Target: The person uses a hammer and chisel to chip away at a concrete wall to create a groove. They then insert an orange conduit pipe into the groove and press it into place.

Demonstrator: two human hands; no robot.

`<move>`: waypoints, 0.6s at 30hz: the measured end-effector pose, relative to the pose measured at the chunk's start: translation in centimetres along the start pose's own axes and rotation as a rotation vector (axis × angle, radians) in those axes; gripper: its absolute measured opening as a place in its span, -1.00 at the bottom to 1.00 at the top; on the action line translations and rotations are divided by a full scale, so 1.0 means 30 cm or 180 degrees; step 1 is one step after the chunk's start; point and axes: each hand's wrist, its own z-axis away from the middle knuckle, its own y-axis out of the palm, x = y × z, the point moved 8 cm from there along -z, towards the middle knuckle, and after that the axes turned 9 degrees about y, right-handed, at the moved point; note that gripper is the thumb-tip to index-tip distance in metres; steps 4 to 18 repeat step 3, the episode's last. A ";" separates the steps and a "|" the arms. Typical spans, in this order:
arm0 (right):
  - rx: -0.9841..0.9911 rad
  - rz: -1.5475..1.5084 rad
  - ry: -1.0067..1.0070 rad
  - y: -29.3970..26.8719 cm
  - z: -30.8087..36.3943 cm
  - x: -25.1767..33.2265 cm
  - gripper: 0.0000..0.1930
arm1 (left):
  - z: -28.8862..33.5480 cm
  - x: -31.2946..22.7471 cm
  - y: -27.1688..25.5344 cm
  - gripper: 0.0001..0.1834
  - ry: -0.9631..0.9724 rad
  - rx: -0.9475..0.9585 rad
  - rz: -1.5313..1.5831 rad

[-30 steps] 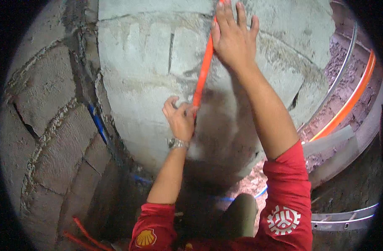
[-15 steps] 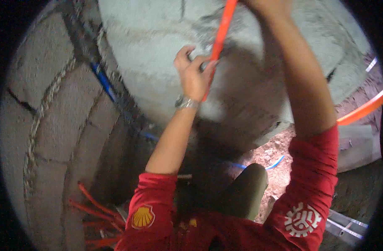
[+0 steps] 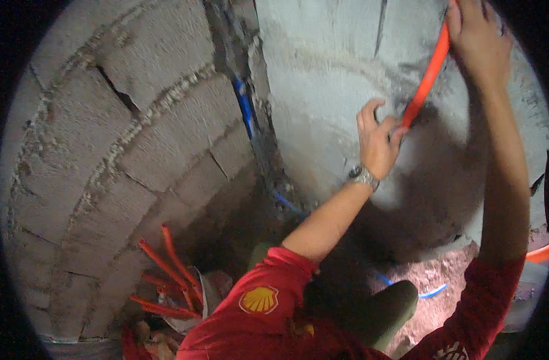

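A bent orange plastic pipe point(image 3: 429, 81) slants across the pale grey wall in front of me. High at the upper right, my right hand point(image 3: 481, 42) is closed round its upper part, and the pipe's top runs out of view. My left hand point(image 3: 379, 141), with a metal watch on the wrist, is at the lower end of the pipe. Its thumb and forefinger pinch there, while the other fingers curl apart from it near the wall. The very tip of the pipe is hidden behind the left hand.
On the left stands a rough block wall point(image 3: 172, 114). A blue pipe point(image 3: 244, 108) runs down a chased groove in the corner. Several orange pipe lengths point(image 3: 166, 261) stick out of a pale sack point(image 3: 213, 288) at lower left. A blue tube point(image 3: 433, 291) lies on reddish soil point(image 3: 442, 270).
My view has turned left, so the hands and pipe appear farther right, and more of the block wall and orange pipes shows. The left hand now sits at the pipe's lower end, which earlier reached past it.
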 end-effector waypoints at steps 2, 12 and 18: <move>-0.0046 0.0203 -0.0002 0.004 -0.054 -0.015 -0.42 | -0.022 0.003 0.026 -0.78 0.0069 0.0094 0.0049; 0.0039 0.0162 0.0011 0.011 -0.050 -0.019 -0.42 | -0.001 0.008 0.018 -0.77 0.0051 0.0182 -0.0002; 0.0039 0.0162 0.0011 0.011 -0.050 -0.019 -0.42 | -0.001 0.008 0.018 -0.77 0.0051 0.0182 -0.0002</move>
